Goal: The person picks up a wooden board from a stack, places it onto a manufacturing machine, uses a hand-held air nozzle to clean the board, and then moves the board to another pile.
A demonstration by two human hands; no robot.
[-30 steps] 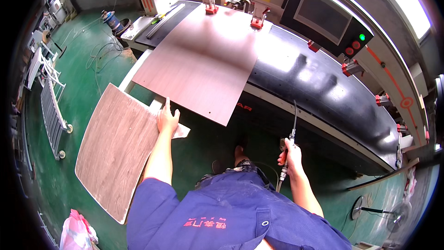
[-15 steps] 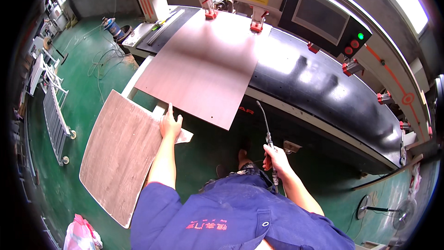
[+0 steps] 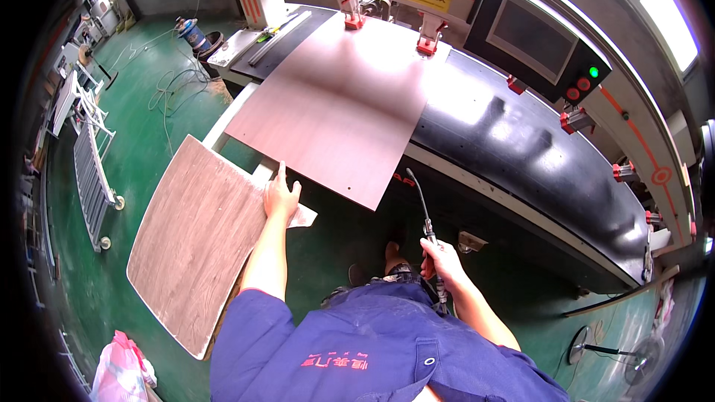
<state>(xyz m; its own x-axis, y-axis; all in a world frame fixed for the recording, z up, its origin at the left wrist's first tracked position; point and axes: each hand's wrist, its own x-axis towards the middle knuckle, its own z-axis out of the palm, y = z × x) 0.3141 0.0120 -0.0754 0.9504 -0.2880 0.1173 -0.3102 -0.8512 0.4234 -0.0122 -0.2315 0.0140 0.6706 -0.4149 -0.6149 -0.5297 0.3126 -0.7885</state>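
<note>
A pinkish-brown flat panel (image 3: 328, 112) lies on the machine's black bed, its near edge overhanging toward me. My left hand (image 3: 280, 199) is at that edge, index finger stretched out to touch it and thumb apart. Below and left of this hand, a brown wood-grain board (image 3: 197, 238) lies flat, with a pale scrap (image 3: 303, 217) showing past the wrist. In front of my body, my right hand (image 3: 444, 262) is wrapped round an air blow gun (image 3: 430, 232). Its long thin black nozzle points up and away, short of the machine's front.
The machine's gantry carries a control screen (image 3: 530, 39) and red-tipped clamps (image 3: 427, 43). Its black bed (image 3: 521, 141) runs to the right. A ribbed grey wheeled rack (image 3: 93, 186) stands at left, a pink-and-white bag (image 3: 123, 372) lower left, and a fan (image 3: 644, 361) lower right.
The view has shifted slightly, moving the machine rightward in the picture. The blow gun's nozzle has swung a little left. My left hand stays at the panel's edge.
</note>
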